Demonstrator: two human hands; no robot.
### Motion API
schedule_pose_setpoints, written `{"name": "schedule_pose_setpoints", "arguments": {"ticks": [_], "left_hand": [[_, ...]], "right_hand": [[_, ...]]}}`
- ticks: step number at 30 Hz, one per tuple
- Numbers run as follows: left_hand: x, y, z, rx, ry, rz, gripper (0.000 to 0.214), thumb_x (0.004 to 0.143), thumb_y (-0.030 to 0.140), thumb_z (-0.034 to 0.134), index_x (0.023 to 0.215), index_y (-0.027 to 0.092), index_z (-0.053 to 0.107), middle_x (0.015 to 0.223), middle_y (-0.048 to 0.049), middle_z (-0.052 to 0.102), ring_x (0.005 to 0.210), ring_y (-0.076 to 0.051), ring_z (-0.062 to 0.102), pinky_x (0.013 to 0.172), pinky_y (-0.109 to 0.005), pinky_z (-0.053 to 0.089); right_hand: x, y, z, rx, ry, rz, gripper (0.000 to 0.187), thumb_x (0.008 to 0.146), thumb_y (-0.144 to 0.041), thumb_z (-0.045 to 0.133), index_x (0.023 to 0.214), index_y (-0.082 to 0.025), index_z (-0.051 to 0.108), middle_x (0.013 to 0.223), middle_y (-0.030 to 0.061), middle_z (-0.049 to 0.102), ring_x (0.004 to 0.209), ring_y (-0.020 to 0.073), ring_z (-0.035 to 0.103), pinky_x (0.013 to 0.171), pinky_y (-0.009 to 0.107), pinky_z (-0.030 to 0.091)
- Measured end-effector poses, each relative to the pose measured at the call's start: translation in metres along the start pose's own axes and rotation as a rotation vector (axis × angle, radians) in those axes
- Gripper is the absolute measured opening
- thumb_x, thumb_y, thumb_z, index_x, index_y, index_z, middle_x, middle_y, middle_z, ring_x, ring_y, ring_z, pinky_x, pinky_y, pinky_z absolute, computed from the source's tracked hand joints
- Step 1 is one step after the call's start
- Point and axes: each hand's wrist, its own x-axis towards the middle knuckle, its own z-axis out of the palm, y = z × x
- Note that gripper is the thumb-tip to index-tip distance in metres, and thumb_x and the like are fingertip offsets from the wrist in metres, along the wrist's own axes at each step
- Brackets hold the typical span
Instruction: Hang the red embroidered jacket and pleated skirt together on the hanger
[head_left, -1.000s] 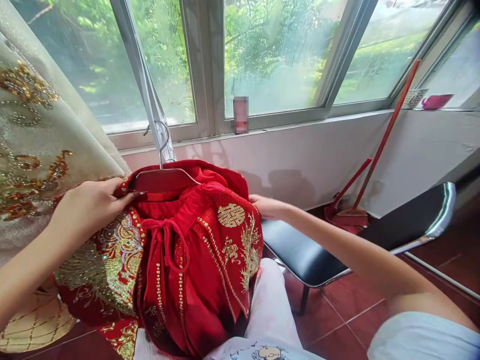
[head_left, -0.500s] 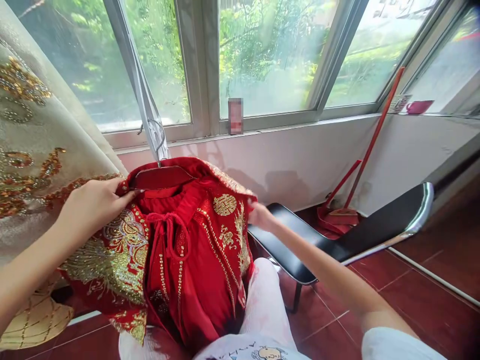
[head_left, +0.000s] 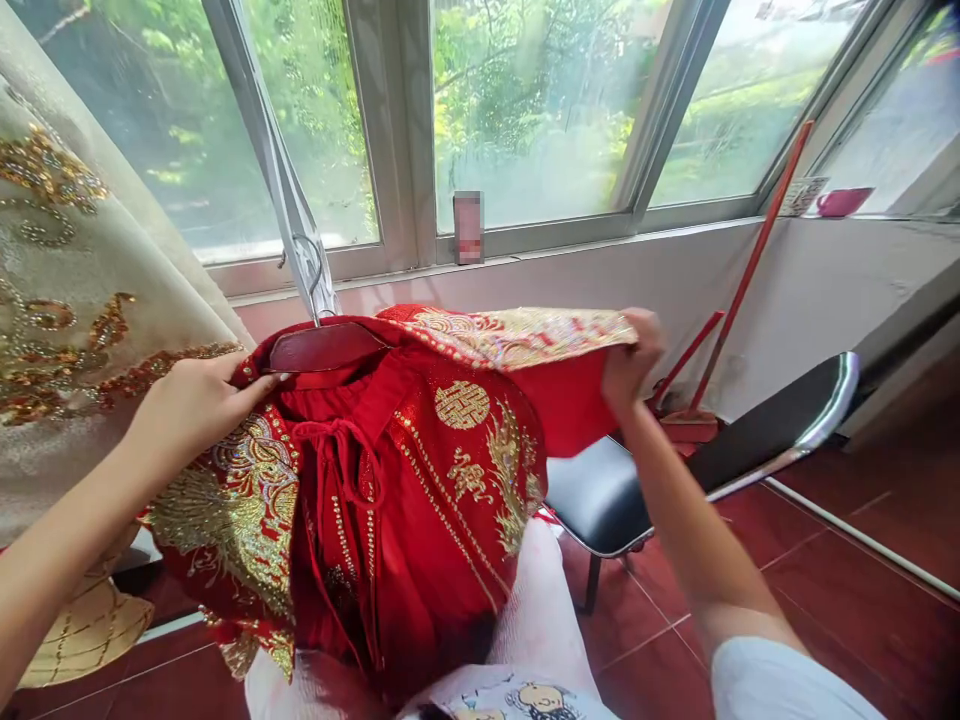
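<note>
A red garment (head_left: 390, 500) with gold embroidery hangs on a dark red hanger (head_left: 322, 345) in front of me. My left hand (head_left: 195, 405) grips the garment's shoulder at the hanger's left end. My right hand (head_left: 630, 355) is closed on the edge of a gold-embroidered sleeve (head_left: 517, 335) and holds it stretched out to the right, level with the hanger. The hanger's metal hook (head_left: 313, 275) catches on a white strap coming down from the window frame.
A cream garment with gold beading (head_left: 67, 300) hangs at the left. A black chair (head_left: 750, 440) stands at the right on red floor tiles, with a red broom and dustpan (head_left: 720, 330) leaning on the wall behind it. A small can (head_left: 467, 227) sits on the window sill.
My right hand has come up from beside the chair seat, taken the sleeve's edge and pulled it out to the right. The left hand stays on the hanger's end.
</note>
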Motion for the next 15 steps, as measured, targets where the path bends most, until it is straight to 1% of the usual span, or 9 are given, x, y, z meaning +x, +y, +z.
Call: {"name": "schedule_pose_setpoints", "arguments": {"ticks": [2, 3, 5, 6, 7, 9, 11, 13, 15], "left_hand": [[0.002, -0.003, 0.008, -0.012, 0.004, -0.006, 0.057, 0.083, 0.062, 0.042, 0.109, 0.020, 0.069, 0.070, -0.0034, 0.066, 0.070, -0.022, 0.061, 0.066, -0.026, 0.042], [0.002, -0.003, 0.012, -0.041, 0.003, 0.014, 0.058, 0.085, 0.063, 0.040, 0.110, 0.019, 0.069, 0.074, -0.0037, 0.067, 0.073, -0.022, 0.061, 0.069, -0.027, 0.043], [0.000, 0.001, 0.017, -0.090, 0.108, 0.074, 0.063, 0.088, 0.065, 0.038, 0.115, 0.015, 0.065, 0.091, -0.0076, 0.069, 0.085, -0.023, 0.062, 0.078, -0.032, 0.047], [-0.003, 0.008, 0.018, -0.090, 0.220, 0.114, 0.066, 0.087, 0.065, 0.039, 0.119, 0.011, 0.061, 0.103, -0.0115, 0.068, 0.095, -0.025, 0.060, 0.085, -0.036, 0.046], [-0.007, 0.019, 0.018, -0.073, 0.344, 0.167, 0.069, 0.087, 0.065, 0.042, 0.124, 0.009, 0.057, 0.114, -0.0152, 0.064, 0.104, -0.028, 0.058, 0.091, -0.040, 0.045], [-0.017, 0.053, 0.020, -0.020, 0.544, 0.302, 0.065, 0.086, 0.059, 0.049, 0.126, 0.009, 0.055, 0.124, -0.0182, 0.059, 0.116, -0.032, 0.052, 0.099, -0.044, 0.040], [-0.027, 0.093, 0.027, -0.046, 0.557, 0.505, 0.044, 0.089, 0.048, 0.050, 0.116, 0.016, 0.062, 0.118, -0.0115, 0.064, 0.113, -0.028, 0.056, 0.099, -0.040, 0.041], [-0.034, 0.129, 0.039, -0.053, 0.533, 0.654, 0.035, 0.092, 0.038, 0.048, 0.117, 0.018, 0.063, 0.120, -0.0097, 0.066, 0.117, -0.026, 0.056, 0.101, -0.039, 0.041], [-0.037, 0.151, 0.054, -0.061, 0.498, 0.685, 0.037, 0.093, 0.027, 0.047, 0.125, 0.015, 0.060, 0.131, -0.0112, 0.062, 0.124, -0.026, 0.053, 0.107, -0.041, 0.038]], "right_hand": [[-0.048, 0.009, 0.033, 0.040, -0.205, -0.006, 0.030, 0.080, -0.037, 0.040, 0.070, -0.018, 0.060, 0.075, 0.0061, 0.064, 0.079, 0.0209, 0.059, 0.073, 0.031, 0.048], [-0.070, 0.013, 0.046, 0.056, -0.314, -0.013, 0.028, 0.076, -0.038, 0.047, 0.059, -0.019, 0.056, 0.060, 0.0025, 0.059, 0.067, 0.0191, 0.057, 0.064, 0.028, 0.048], [-0.098, 0.015, 0.061, 0.093, -0.489, -0.039, 0.019, 0.068, -0.035, 0.057, 0.058, -0.019, 0.060, 0.053, 0.0001, 0.058, 0.057, 0.0173, 0.056, 0.055, 0.026, 0.046], [-0.103, 0.012, 0.064, 0.116, -0.541, -0.048, 0.017, 0.065, -0.033, 0.060, 0.069, -0.018, 0.067, 0.061, 0.0009, 0.063, 0.060, 0.0179, 0.059, 0.057, 0.027, 0.048], [-0.102, 0.005, 0.066, 0.152, -0.568, -0.048, 0.029, 0.064, -0.031, 0.061, 0.089, -0.018, 0.071, 0.076, 0.0032, 0.070, 0.068, 0.0195, 0.063, 0.062, 0.029, 0.051], [-0.087, -0.017, 0.069, 0.263, -0.579, -0.045, 0.068, 0.064, -0.026, 0.061, 0.132, -0.020, 0.055, 0.115, 0.0092, 0.068, 0.096, 0.0231, 0.065, 0.081, 0.035, 0.053], [-0.063, -0.047, 0.075, 0.406, -0.648, -0.083, 0.088, 0.064, -0.021, 0.061, 0.148, -0.023, 0.035, 0.138, 0.0116, 0.055, 0.119, 0.0251, 0.057, 0.095, 0.040, 0.049], [-0.037, -0.074, 0.081, 0.505, -0.878, -0.176, 0.078, 0.067, -0.023, 0.061, 0.144, -0.022, 0.044, 0.137, 0.0103, 0.057, 0.120, 0.0262, 0.056, 0.097, 0.041, 0.048], [-0.013, -0.093, 0.080, 0.506, -1.025, -0.214, 0.053, 0.075, -0.030, 0.055, 0.126, -0.016, 0.062, 0.116, 0.0081, 0.070, 0.106, 0.0260, 0.063, 0.091, 0.041, 0.051]]}}
